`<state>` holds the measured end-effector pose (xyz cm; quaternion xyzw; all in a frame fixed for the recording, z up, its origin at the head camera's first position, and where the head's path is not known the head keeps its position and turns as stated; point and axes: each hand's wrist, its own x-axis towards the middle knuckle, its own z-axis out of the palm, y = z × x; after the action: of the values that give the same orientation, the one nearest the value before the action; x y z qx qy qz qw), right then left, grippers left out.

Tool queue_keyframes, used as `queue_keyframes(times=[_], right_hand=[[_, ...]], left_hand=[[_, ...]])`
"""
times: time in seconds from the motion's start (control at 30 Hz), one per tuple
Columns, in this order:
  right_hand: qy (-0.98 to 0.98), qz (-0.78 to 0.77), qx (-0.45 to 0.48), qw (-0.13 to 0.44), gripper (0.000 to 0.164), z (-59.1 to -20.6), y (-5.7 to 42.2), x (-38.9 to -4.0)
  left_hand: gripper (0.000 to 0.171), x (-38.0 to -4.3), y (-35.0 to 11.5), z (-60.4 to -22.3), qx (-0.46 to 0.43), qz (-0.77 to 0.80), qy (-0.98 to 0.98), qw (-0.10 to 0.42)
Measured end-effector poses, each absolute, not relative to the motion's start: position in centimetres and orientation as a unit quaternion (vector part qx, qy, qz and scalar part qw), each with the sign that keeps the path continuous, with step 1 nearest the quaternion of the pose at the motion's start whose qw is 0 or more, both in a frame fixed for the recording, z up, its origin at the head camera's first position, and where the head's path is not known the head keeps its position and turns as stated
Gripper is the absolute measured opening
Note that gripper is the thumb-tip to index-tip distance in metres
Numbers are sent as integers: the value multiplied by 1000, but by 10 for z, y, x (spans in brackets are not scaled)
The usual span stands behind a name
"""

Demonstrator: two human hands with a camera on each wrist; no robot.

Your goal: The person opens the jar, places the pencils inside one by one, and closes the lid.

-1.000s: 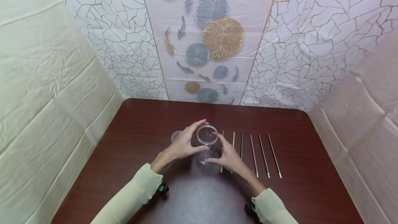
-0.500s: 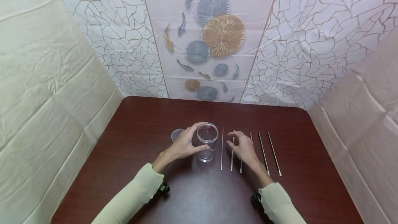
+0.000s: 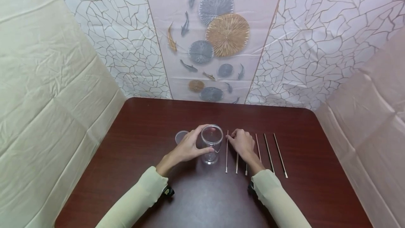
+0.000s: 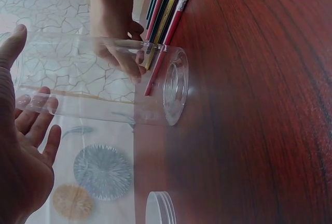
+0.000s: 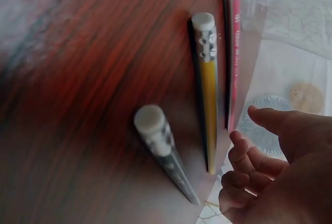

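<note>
A tall clear jar (image 3: 211, 150) stands upright on the table, and my left hand (image 3: 188, 147) holds it near the rim, thumb on one side and fingers on the other. To its right lies a red pencil (image 3: 226, 157), eraser toward me. My right hand (image 3: 243, 143) is low over the row of pencils, its fingertips right by the red pencil's far end. In the right wrist view a gap shows between the thumb and bent index finger. Beneath this hand, a yellow pencil (image 5: 208, 94) and a dark pencil (image 5: 168, 156) are partly hidden in the head view.
A round clear lid (image 3: 180, 136) lies left of the jar, partly behind my left hand. More pencils continue the row rightward, among them a reddish pencil (image 3: 258, 145) and a dark pencil (image 3: 280, 154). Patterned cloth (image 3: 126, 45) hangs beyond the table's far edge.
My right hand has left the jar, moved right over the pencils, then turned and come back left toward the red pencil's far end. My left hand has kept its hold on the jar.
</note>
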<state>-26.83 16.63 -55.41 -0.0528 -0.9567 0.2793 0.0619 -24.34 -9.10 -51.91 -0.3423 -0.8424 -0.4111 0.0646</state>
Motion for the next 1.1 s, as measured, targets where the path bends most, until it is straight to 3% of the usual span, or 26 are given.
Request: queue_keyframes(times=[1.1], right_hand=[[-973,206,-103,33,32,-555,146,-289]], left_hand=[[88,-245,-92,-518,-357,-399,-841,81]])
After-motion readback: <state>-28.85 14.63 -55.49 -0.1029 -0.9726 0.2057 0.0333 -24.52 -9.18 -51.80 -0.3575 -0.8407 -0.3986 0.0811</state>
